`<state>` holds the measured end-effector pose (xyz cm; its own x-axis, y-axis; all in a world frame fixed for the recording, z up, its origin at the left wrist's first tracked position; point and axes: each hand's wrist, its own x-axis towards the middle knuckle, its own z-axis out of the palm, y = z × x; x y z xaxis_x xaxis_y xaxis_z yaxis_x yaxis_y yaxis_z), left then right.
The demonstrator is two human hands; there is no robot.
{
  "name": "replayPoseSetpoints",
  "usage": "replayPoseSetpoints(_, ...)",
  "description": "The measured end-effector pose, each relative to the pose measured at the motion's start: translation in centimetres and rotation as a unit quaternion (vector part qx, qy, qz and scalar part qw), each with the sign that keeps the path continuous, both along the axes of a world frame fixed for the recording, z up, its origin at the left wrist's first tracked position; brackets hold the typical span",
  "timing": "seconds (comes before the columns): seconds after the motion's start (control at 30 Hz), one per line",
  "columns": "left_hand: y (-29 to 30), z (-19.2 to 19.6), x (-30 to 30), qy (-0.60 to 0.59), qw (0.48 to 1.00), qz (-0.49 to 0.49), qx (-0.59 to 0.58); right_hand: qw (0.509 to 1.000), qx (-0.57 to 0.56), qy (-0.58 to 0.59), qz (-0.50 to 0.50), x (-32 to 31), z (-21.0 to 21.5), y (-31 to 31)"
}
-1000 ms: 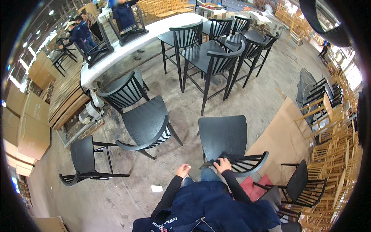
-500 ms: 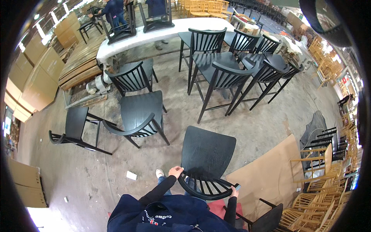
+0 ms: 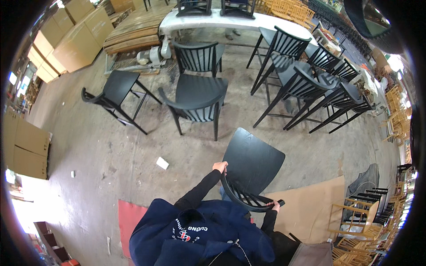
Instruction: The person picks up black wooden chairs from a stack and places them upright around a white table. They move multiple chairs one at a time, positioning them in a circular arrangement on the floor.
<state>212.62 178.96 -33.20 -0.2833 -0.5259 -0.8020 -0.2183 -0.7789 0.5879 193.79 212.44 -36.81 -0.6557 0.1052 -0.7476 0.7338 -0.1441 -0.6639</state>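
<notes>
Between my hands is a black wooden chair (image 3: 254,162) with a broad seat and a curved, spindled backrest nearest to me. My left hand (image 3: 220,167) is closed around the left end of the backrest's top rail. At the rail's other end, my right hand (image 3: 275,205) grips it with the fingers wrapped over the wood. The chair's legs are hidden beneath its seat. Ahead and to the left stands another black chair (image 3: 195,99), with one more black chair (image 3: 120,86) turned sideways beside it.
Several tall black chairs (image 3: 295,82) stand grouped ahead right. A long white-topped table (image 3: 239,25) crosses the back. Brown cardboard (image 3: 310,199) lies on the floor at right, near stacked light-wood chairs (image 3: 355,244). Cartons (image 3: 29,142) stand at left; a red sheet (image 3: 128,217) lies near me.
My view has swung left, so the surroundings shift rightward and upward. Both hands keep hold of the black chair, which has turned slightly. More of the red sheet shows at my left.
</notes>
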Motion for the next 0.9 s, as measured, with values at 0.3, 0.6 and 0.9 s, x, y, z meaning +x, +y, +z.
replayPoseSetpoints(0.3, 4.6, -1.0, 18.4, -0.008, 0.987, 0.154, 0.050, 0.983, -0.025, 0.013, 0.183, 8.9, 2.6, -3.4)
replayPoseSetpoints(0.6, 3.6, -0.8, 28.8, 0.006, 0.940, 0.341, -0.007, 0.954, -0.042, 0.111, 0.275, 15.4, 4.0, -13.3)
replayPoseSetpoints(0.9, 0.2, -1.6, 26.4, -0.104, 0.975, 0.141, -0.138, 0.966, -0.068, 0.095, 0.233, 13.9, 4.1, -15.5)
